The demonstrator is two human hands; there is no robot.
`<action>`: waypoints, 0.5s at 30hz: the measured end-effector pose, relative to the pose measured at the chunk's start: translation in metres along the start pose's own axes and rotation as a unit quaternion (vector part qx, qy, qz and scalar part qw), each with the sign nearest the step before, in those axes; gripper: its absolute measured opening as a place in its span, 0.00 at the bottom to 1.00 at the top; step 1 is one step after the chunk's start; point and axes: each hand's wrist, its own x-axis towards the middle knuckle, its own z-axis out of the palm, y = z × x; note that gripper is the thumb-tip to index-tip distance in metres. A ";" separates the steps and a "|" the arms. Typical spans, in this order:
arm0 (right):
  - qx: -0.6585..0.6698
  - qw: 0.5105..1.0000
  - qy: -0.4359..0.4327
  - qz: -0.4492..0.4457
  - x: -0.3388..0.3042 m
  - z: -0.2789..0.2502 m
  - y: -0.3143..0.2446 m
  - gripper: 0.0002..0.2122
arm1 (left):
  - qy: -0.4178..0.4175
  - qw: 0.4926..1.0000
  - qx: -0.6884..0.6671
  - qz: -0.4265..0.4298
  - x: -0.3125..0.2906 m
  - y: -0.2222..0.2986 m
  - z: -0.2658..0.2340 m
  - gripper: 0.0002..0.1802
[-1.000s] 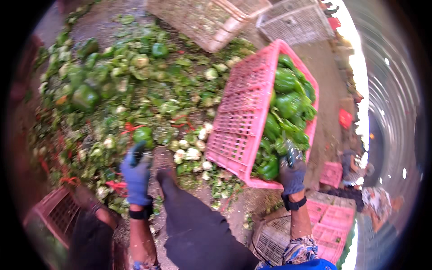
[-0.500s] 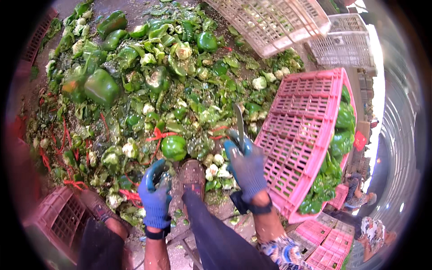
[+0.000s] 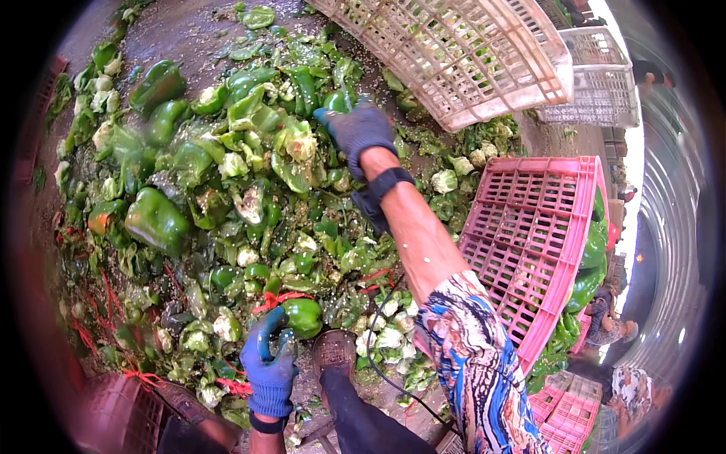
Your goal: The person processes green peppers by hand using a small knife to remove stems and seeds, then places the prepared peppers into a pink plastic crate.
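My right hand [image 3: 364,135], in a blue-grey glove, is stretched far forward over the heap. Its fingers are closed on a knife [image 3: 345,89], whose thin blade shows blurred beyond them. Right at the blade and fingertips lies a green bell pepper [image 3: 334,101], partly covered by the hand; whether the blade touches it is unclear. In a blue glove, my left hand [image 3: 269,369] is close to my body, thumb and fingers curved apart with nothing between them. Just beyond its fingertips rests a whole green bell pepper [image 3: 302,318], beside a red ribbon [image 3: 278,300].
Pepper scraps and pale cores [image 3: 227,325] cover the floor, with larger peppers [image 3: 157,219] at left. A tilted pink crate [image 3: 522,242] of peppers stands right. White crates [image 3: 454,60] are at the back right, another pink crate [image 3: 121,408] near left. My shoe [image 3: 334,349] is among scraps.
My right hand has swung forward and left with the knife, from beside the pink crate to the far pepper. My left hand stays near the body, a little lower in view. The view has shifted.
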 end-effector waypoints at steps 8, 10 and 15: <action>-0.067 0.997 -0.033 -0.037 0.033 0.015 0.049 0.28 | -0.005 0.995 0.038 0.096 0.035 0.036 0.007 0.22; 0.181 0.981 -0.050 -0.047 0.002 0.012 0.056 0.28 | 0.013 0.993 0.033 0.113 0.052 0.044 0.006 0.22; 0.428 0.888 -0.130 -0.105 -0.149 -0.024 0.069 0.40 | -0.058 0.988 -0.022 0.141 0.096 0.089 0.004 0.32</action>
